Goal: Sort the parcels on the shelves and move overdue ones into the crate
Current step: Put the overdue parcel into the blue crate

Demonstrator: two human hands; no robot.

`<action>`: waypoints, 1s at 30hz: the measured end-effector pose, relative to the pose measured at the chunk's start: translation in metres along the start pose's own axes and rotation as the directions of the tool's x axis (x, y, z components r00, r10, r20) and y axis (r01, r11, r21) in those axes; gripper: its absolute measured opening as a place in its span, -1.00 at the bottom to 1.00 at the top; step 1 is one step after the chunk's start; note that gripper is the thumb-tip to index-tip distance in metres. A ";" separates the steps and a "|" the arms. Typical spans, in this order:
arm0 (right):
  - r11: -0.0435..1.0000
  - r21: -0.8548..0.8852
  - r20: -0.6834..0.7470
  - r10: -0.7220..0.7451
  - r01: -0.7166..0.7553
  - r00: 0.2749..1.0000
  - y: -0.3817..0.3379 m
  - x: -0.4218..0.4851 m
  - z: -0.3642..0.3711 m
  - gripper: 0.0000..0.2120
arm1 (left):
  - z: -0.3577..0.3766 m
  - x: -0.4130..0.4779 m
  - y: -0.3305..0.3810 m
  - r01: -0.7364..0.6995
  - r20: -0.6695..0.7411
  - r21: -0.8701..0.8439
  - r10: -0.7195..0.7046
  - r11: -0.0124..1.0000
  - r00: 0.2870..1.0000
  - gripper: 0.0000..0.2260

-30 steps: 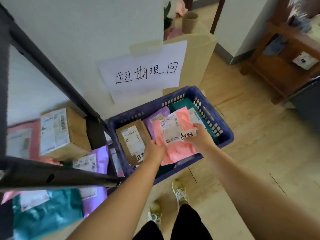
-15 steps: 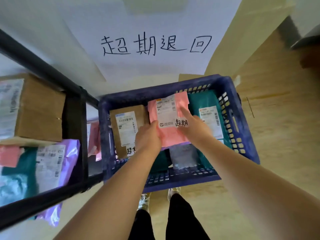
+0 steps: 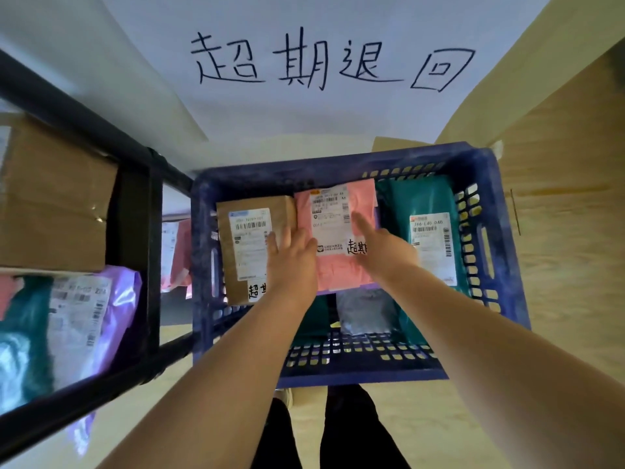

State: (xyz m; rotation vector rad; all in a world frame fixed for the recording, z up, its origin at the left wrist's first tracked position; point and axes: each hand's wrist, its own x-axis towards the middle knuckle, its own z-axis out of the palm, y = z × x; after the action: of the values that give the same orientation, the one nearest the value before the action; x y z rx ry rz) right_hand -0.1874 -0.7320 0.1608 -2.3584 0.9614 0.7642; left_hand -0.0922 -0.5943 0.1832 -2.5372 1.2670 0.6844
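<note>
Pink plastic courier bag (image 3: 333, 228), flat, white label uppermost, handwritten mark at the label's lower corner.

Location: inside the blue perforated plastic crate (image 3: 358, 374), top layer, between a brown cardboard box (image 3: 250, 245) and a teal plastic mailer (image 3: 429, 231), touching the box.

Handling (judged): light, limp and thin. The film is probably slick, and the contents cannot be seen. Best pinched at a free edge or corner, since it will sag if held by one end.

Hands: the left hand (image 3: 292, 262) has its fingers straight, laid flat across the seam of box and bag. The right hand (image 3: 385, 252) is extended, with its forefinger on the label. Neither grips.

Beneath: a grey plastic pouch (image 3: 365, 309) lies toward the crate's near wall.

Adjacent: a black metal shelf frame (image 3: 135, 231) stands just left of the crate and crowds that side. It holds a large cardboard carton (image 3: 54, 201) and a purple plastic mailer (image 3: 118, 299). A white paper sign (image 3: 321, 62) with handwritten characters hangs on the wall behind.
</note>
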 end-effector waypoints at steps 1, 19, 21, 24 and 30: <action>1.000 -0.010 0.000 0.002 -0.002 1.000 0.000 -0.001 -0.001 -0.29 | 0.000 -0.002 -0.001 -0.002 0.001 -0.005 0.002 1.000 1.000 -0.40; 0.996 -0.022 -0.214 0.079 -0.086 0.974 -0.053 -0.140 -0.023 -0.50 | -0.036 -0.119 -0.029 -0.172 -0.118 -0.076 0.163 0.982 0.980 -0.41; 0.995 -0.047 -0.236 0.076 -0.090 0.969 -0.063 -0.157 -0.023 -0.54 | -0.040 -0.133 -0.032 -0.193 -0.135 -0.057 0.184 0.980 0.974 -0.42; 0.997 -0.022 -0.305 0.068 -0.078 0.950 -0.086 -0.196 -0.017 -0.62 | -0.045 -0.161 -0.046 -0.239 -0.171 0.010 0.237 0.971 0.956 -0.43; 0.999 0.018 -0.421 0.036 -0.032 0.907 -0.123 -0.273 -0.015 -0.67 | -0.059 -0.214 -0.067 -0.338 -0.284 0.003 0.325 0.941 0.902 -0.50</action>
State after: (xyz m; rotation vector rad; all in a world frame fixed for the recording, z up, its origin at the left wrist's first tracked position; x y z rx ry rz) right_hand -0.2552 -0.5333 0.3753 -2.5570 1.1750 0.2551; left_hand -0.1316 -0.4282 0.3408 -2.5472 1.8305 0.4230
